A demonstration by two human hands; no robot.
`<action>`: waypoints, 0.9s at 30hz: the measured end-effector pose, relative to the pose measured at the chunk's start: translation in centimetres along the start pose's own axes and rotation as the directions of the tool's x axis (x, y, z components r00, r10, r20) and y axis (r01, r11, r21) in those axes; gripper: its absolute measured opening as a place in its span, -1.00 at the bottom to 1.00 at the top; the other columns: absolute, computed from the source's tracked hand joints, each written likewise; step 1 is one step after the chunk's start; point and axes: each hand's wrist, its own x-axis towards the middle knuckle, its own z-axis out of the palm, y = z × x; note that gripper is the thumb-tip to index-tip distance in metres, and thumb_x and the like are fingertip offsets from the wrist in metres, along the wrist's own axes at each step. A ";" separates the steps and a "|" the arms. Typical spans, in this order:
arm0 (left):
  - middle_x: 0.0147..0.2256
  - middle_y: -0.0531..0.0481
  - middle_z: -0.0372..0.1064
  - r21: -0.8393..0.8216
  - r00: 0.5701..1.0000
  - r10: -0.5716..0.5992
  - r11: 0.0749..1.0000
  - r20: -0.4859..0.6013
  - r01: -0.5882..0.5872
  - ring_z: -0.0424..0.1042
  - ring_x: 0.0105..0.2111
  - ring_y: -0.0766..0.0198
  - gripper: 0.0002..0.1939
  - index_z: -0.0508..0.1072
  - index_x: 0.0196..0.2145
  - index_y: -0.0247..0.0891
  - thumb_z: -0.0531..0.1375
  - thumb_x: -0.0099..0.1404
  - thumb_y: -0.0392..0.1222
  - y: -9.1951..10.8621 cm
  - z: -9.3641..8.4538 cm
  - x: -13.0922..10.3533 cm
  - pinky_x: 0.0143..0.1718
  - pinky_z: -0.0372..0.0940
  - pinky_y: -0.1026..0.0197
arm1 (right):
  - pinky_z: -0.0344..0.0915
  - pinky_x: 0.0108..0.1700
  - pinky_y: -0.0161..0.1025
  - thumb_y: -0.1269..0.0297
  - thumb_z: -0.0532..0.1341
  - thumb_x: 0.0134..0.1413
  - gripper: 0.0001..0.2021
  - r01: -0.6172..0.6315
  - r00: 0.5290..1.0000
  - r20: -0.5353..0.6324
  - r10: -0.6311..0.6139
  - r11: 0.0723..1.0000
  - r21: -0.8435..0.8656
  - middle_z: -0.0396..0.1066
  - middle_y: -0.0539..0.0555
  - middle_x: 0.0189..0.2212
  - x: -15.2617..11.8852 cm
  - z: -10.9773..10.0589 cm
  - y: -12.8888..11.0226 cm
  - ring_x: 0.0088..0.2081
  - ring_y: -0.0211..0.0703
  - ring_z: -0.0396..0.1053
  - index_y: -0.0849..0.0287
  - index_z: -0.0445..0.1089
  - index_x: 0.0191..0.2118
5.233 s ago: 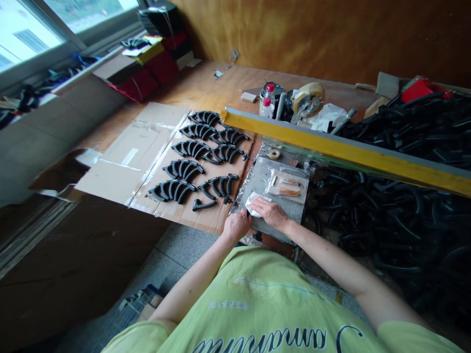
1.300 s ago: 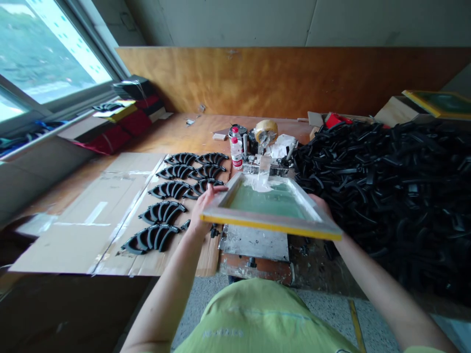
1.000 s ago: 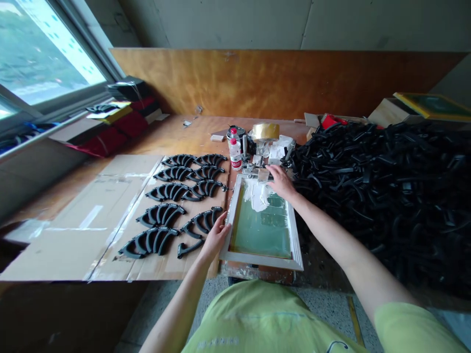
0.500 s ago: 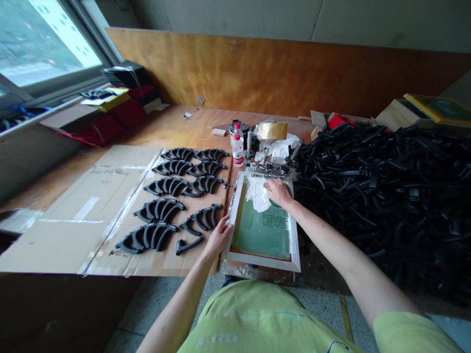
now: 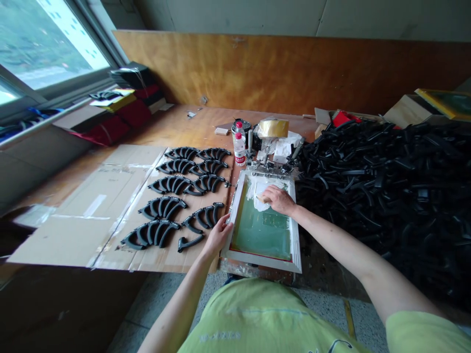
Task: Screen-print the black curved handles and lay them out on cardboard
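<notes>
A silver-framed printing screen [image 5: 257, 235] with a green mesh lies in front of me. My left hand [image 5: 221, 231] grips its left side rail, fingers curled around the edge. Over the upper part of the mesh, my right hand [image 5: 278, 199] is closed on a small tan squeegee [image 5: 262, 198], mostly hidden by the fingers. White ink [image 5: 262, 189] is smeared on the mesh beneath it. A metal hinge clamp [image 5: 272, 169] borders the far end of the screen. Left of the screen, curved black plastic handles [image 5: 170, 184] lie in fanned rows on flattened cardboard [image 5: 88, 230].
A large heap of black plastic parts [image 5: 382, 196] rises at the right. Behind the screen stand plastic bottles with red caps [image 5: 239, 149], a dark tub [image 5: 241, 125] and a roll of yellowish tape [image 5: 274, 128]. Red and black boxes [image 5: 128, 110] sit by the window.
My right hand has drawn slightly toward me over the white ink, and the tan squeegee edge now shows at its fingers. My left hand stays on the frame.
</notes>
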 end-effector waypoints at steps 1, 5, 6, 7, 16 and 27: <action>-0.35 0.00 0.42 -0.009 1.000 -0.002 1.000 0.003 0.002 0.39 -0.36 0.26 -0.32 0.27 0.19 -0.26 0.18 0.19 0.13 0.0 0.0 0.0 -0.32 0.27 0.27 | 0.25 -0.09 -0.17 0.54 0.09 0.07 -0.79 0.015 1.000 -0.002 -0.015 1.000 0.003 0.41 0.15 -0.26 -0.5 0.4 -0.2 -0.10 -0.04 0.29 0.20 0.43 -0.27; -0.33 -0.02 0.45 -0.022 1.000 -0.007 1.000 -0.004 0.007 0.42 -0.35 0.23 -0.30 0.28 0.18 -0.25 0.20 0.17 0.15 0.2 0.0 -0.1 -0.33 0.28 0.26 | 0.27 -0.05 -0.14 0.48 0.10 0.11 -0.79 0.083 0.995 0.042 -0.088 0.991 0.102 0.44 0.14 -0.25 -2.0 0.2 -0.3 -0.10 -0.05 0.32 0.17 0.45 -0.21; -0.33 -0.02 0.45 -0.023 1.000 -0.004 1.000 -0.004 0.004 0.42 -0.35 0.22 -0.30 0.29 0.18 -0.25 0.20 0.16 0.16 0.4 -0.1 -0.2 -0.32 0.29 0.26 | 0.27 -0.07 -0.16 0.44 0.12 0.13 -0.83 0.059 0.997 0.046 -0.065 0.991 0.117 0.44 0.12 -0.27 -1.6 -0.2 -0.1 -0.14 -0.07 0.34 0.16 0.45 -0.22; -0.34 -0.02 0.45 -0.026 1.000 -0.002 1.000 0.000 0.002 0.43 -0.35 0.22 -0.29 0.29 0.18 -0.25 0.21 0.16 0.16 0.8 -0.1 -0.4 -0.33 0.29 0.26 | 0.28 -0.10 -0.19 0.38 0.15 0.14 -0.86 0.013 0.999 0.041 -0.018 0.993 0.121 0.45 0.10 -0.28 -0.8 -0.6 0.2 -0.17 -0.09 0.36 0.15 0.44 -0.22; -0.26 -0.07 0.47 -0.165 0.995 0.095 0.982 0.008 -0.093 0.42 -0.36 0.22 -0.38 0.46 0.01 -0.26 0.08 0.24 0.28 10.8 -1.6 -3.3 -0.42 0.31 0.28 | 0.26 -0.07 -0.15 0.23 0.20 0.12 -0.48 -0.495 0.830 -0.283 0.481 0.869 0.026 0.45 0.13 -0.16 5.0 -5.4 6.1 -0.18 -0.03 0.39 0.10 0.22 0.21; -0.33 -0.06 0.44 -0.415 0.931 0.357 0.837 -0.080 -0.356 0.46 -0.33 0.28 -0.44 0.33 0.01 -0.27 -0.03 0.33 0.24 18.9 0.8 2.0 -0.38 0.36 0.30 | 0.30 -0.14 -0.19 0.30 0.23 0.04 -0.73 -0.563 0.816 -0.016 0.577 0.801 0.203 0.47 0.06 -0.27 -5.5 1.6 5.8 -0.24 -0.13 0.41 0.14 0.39 -0.09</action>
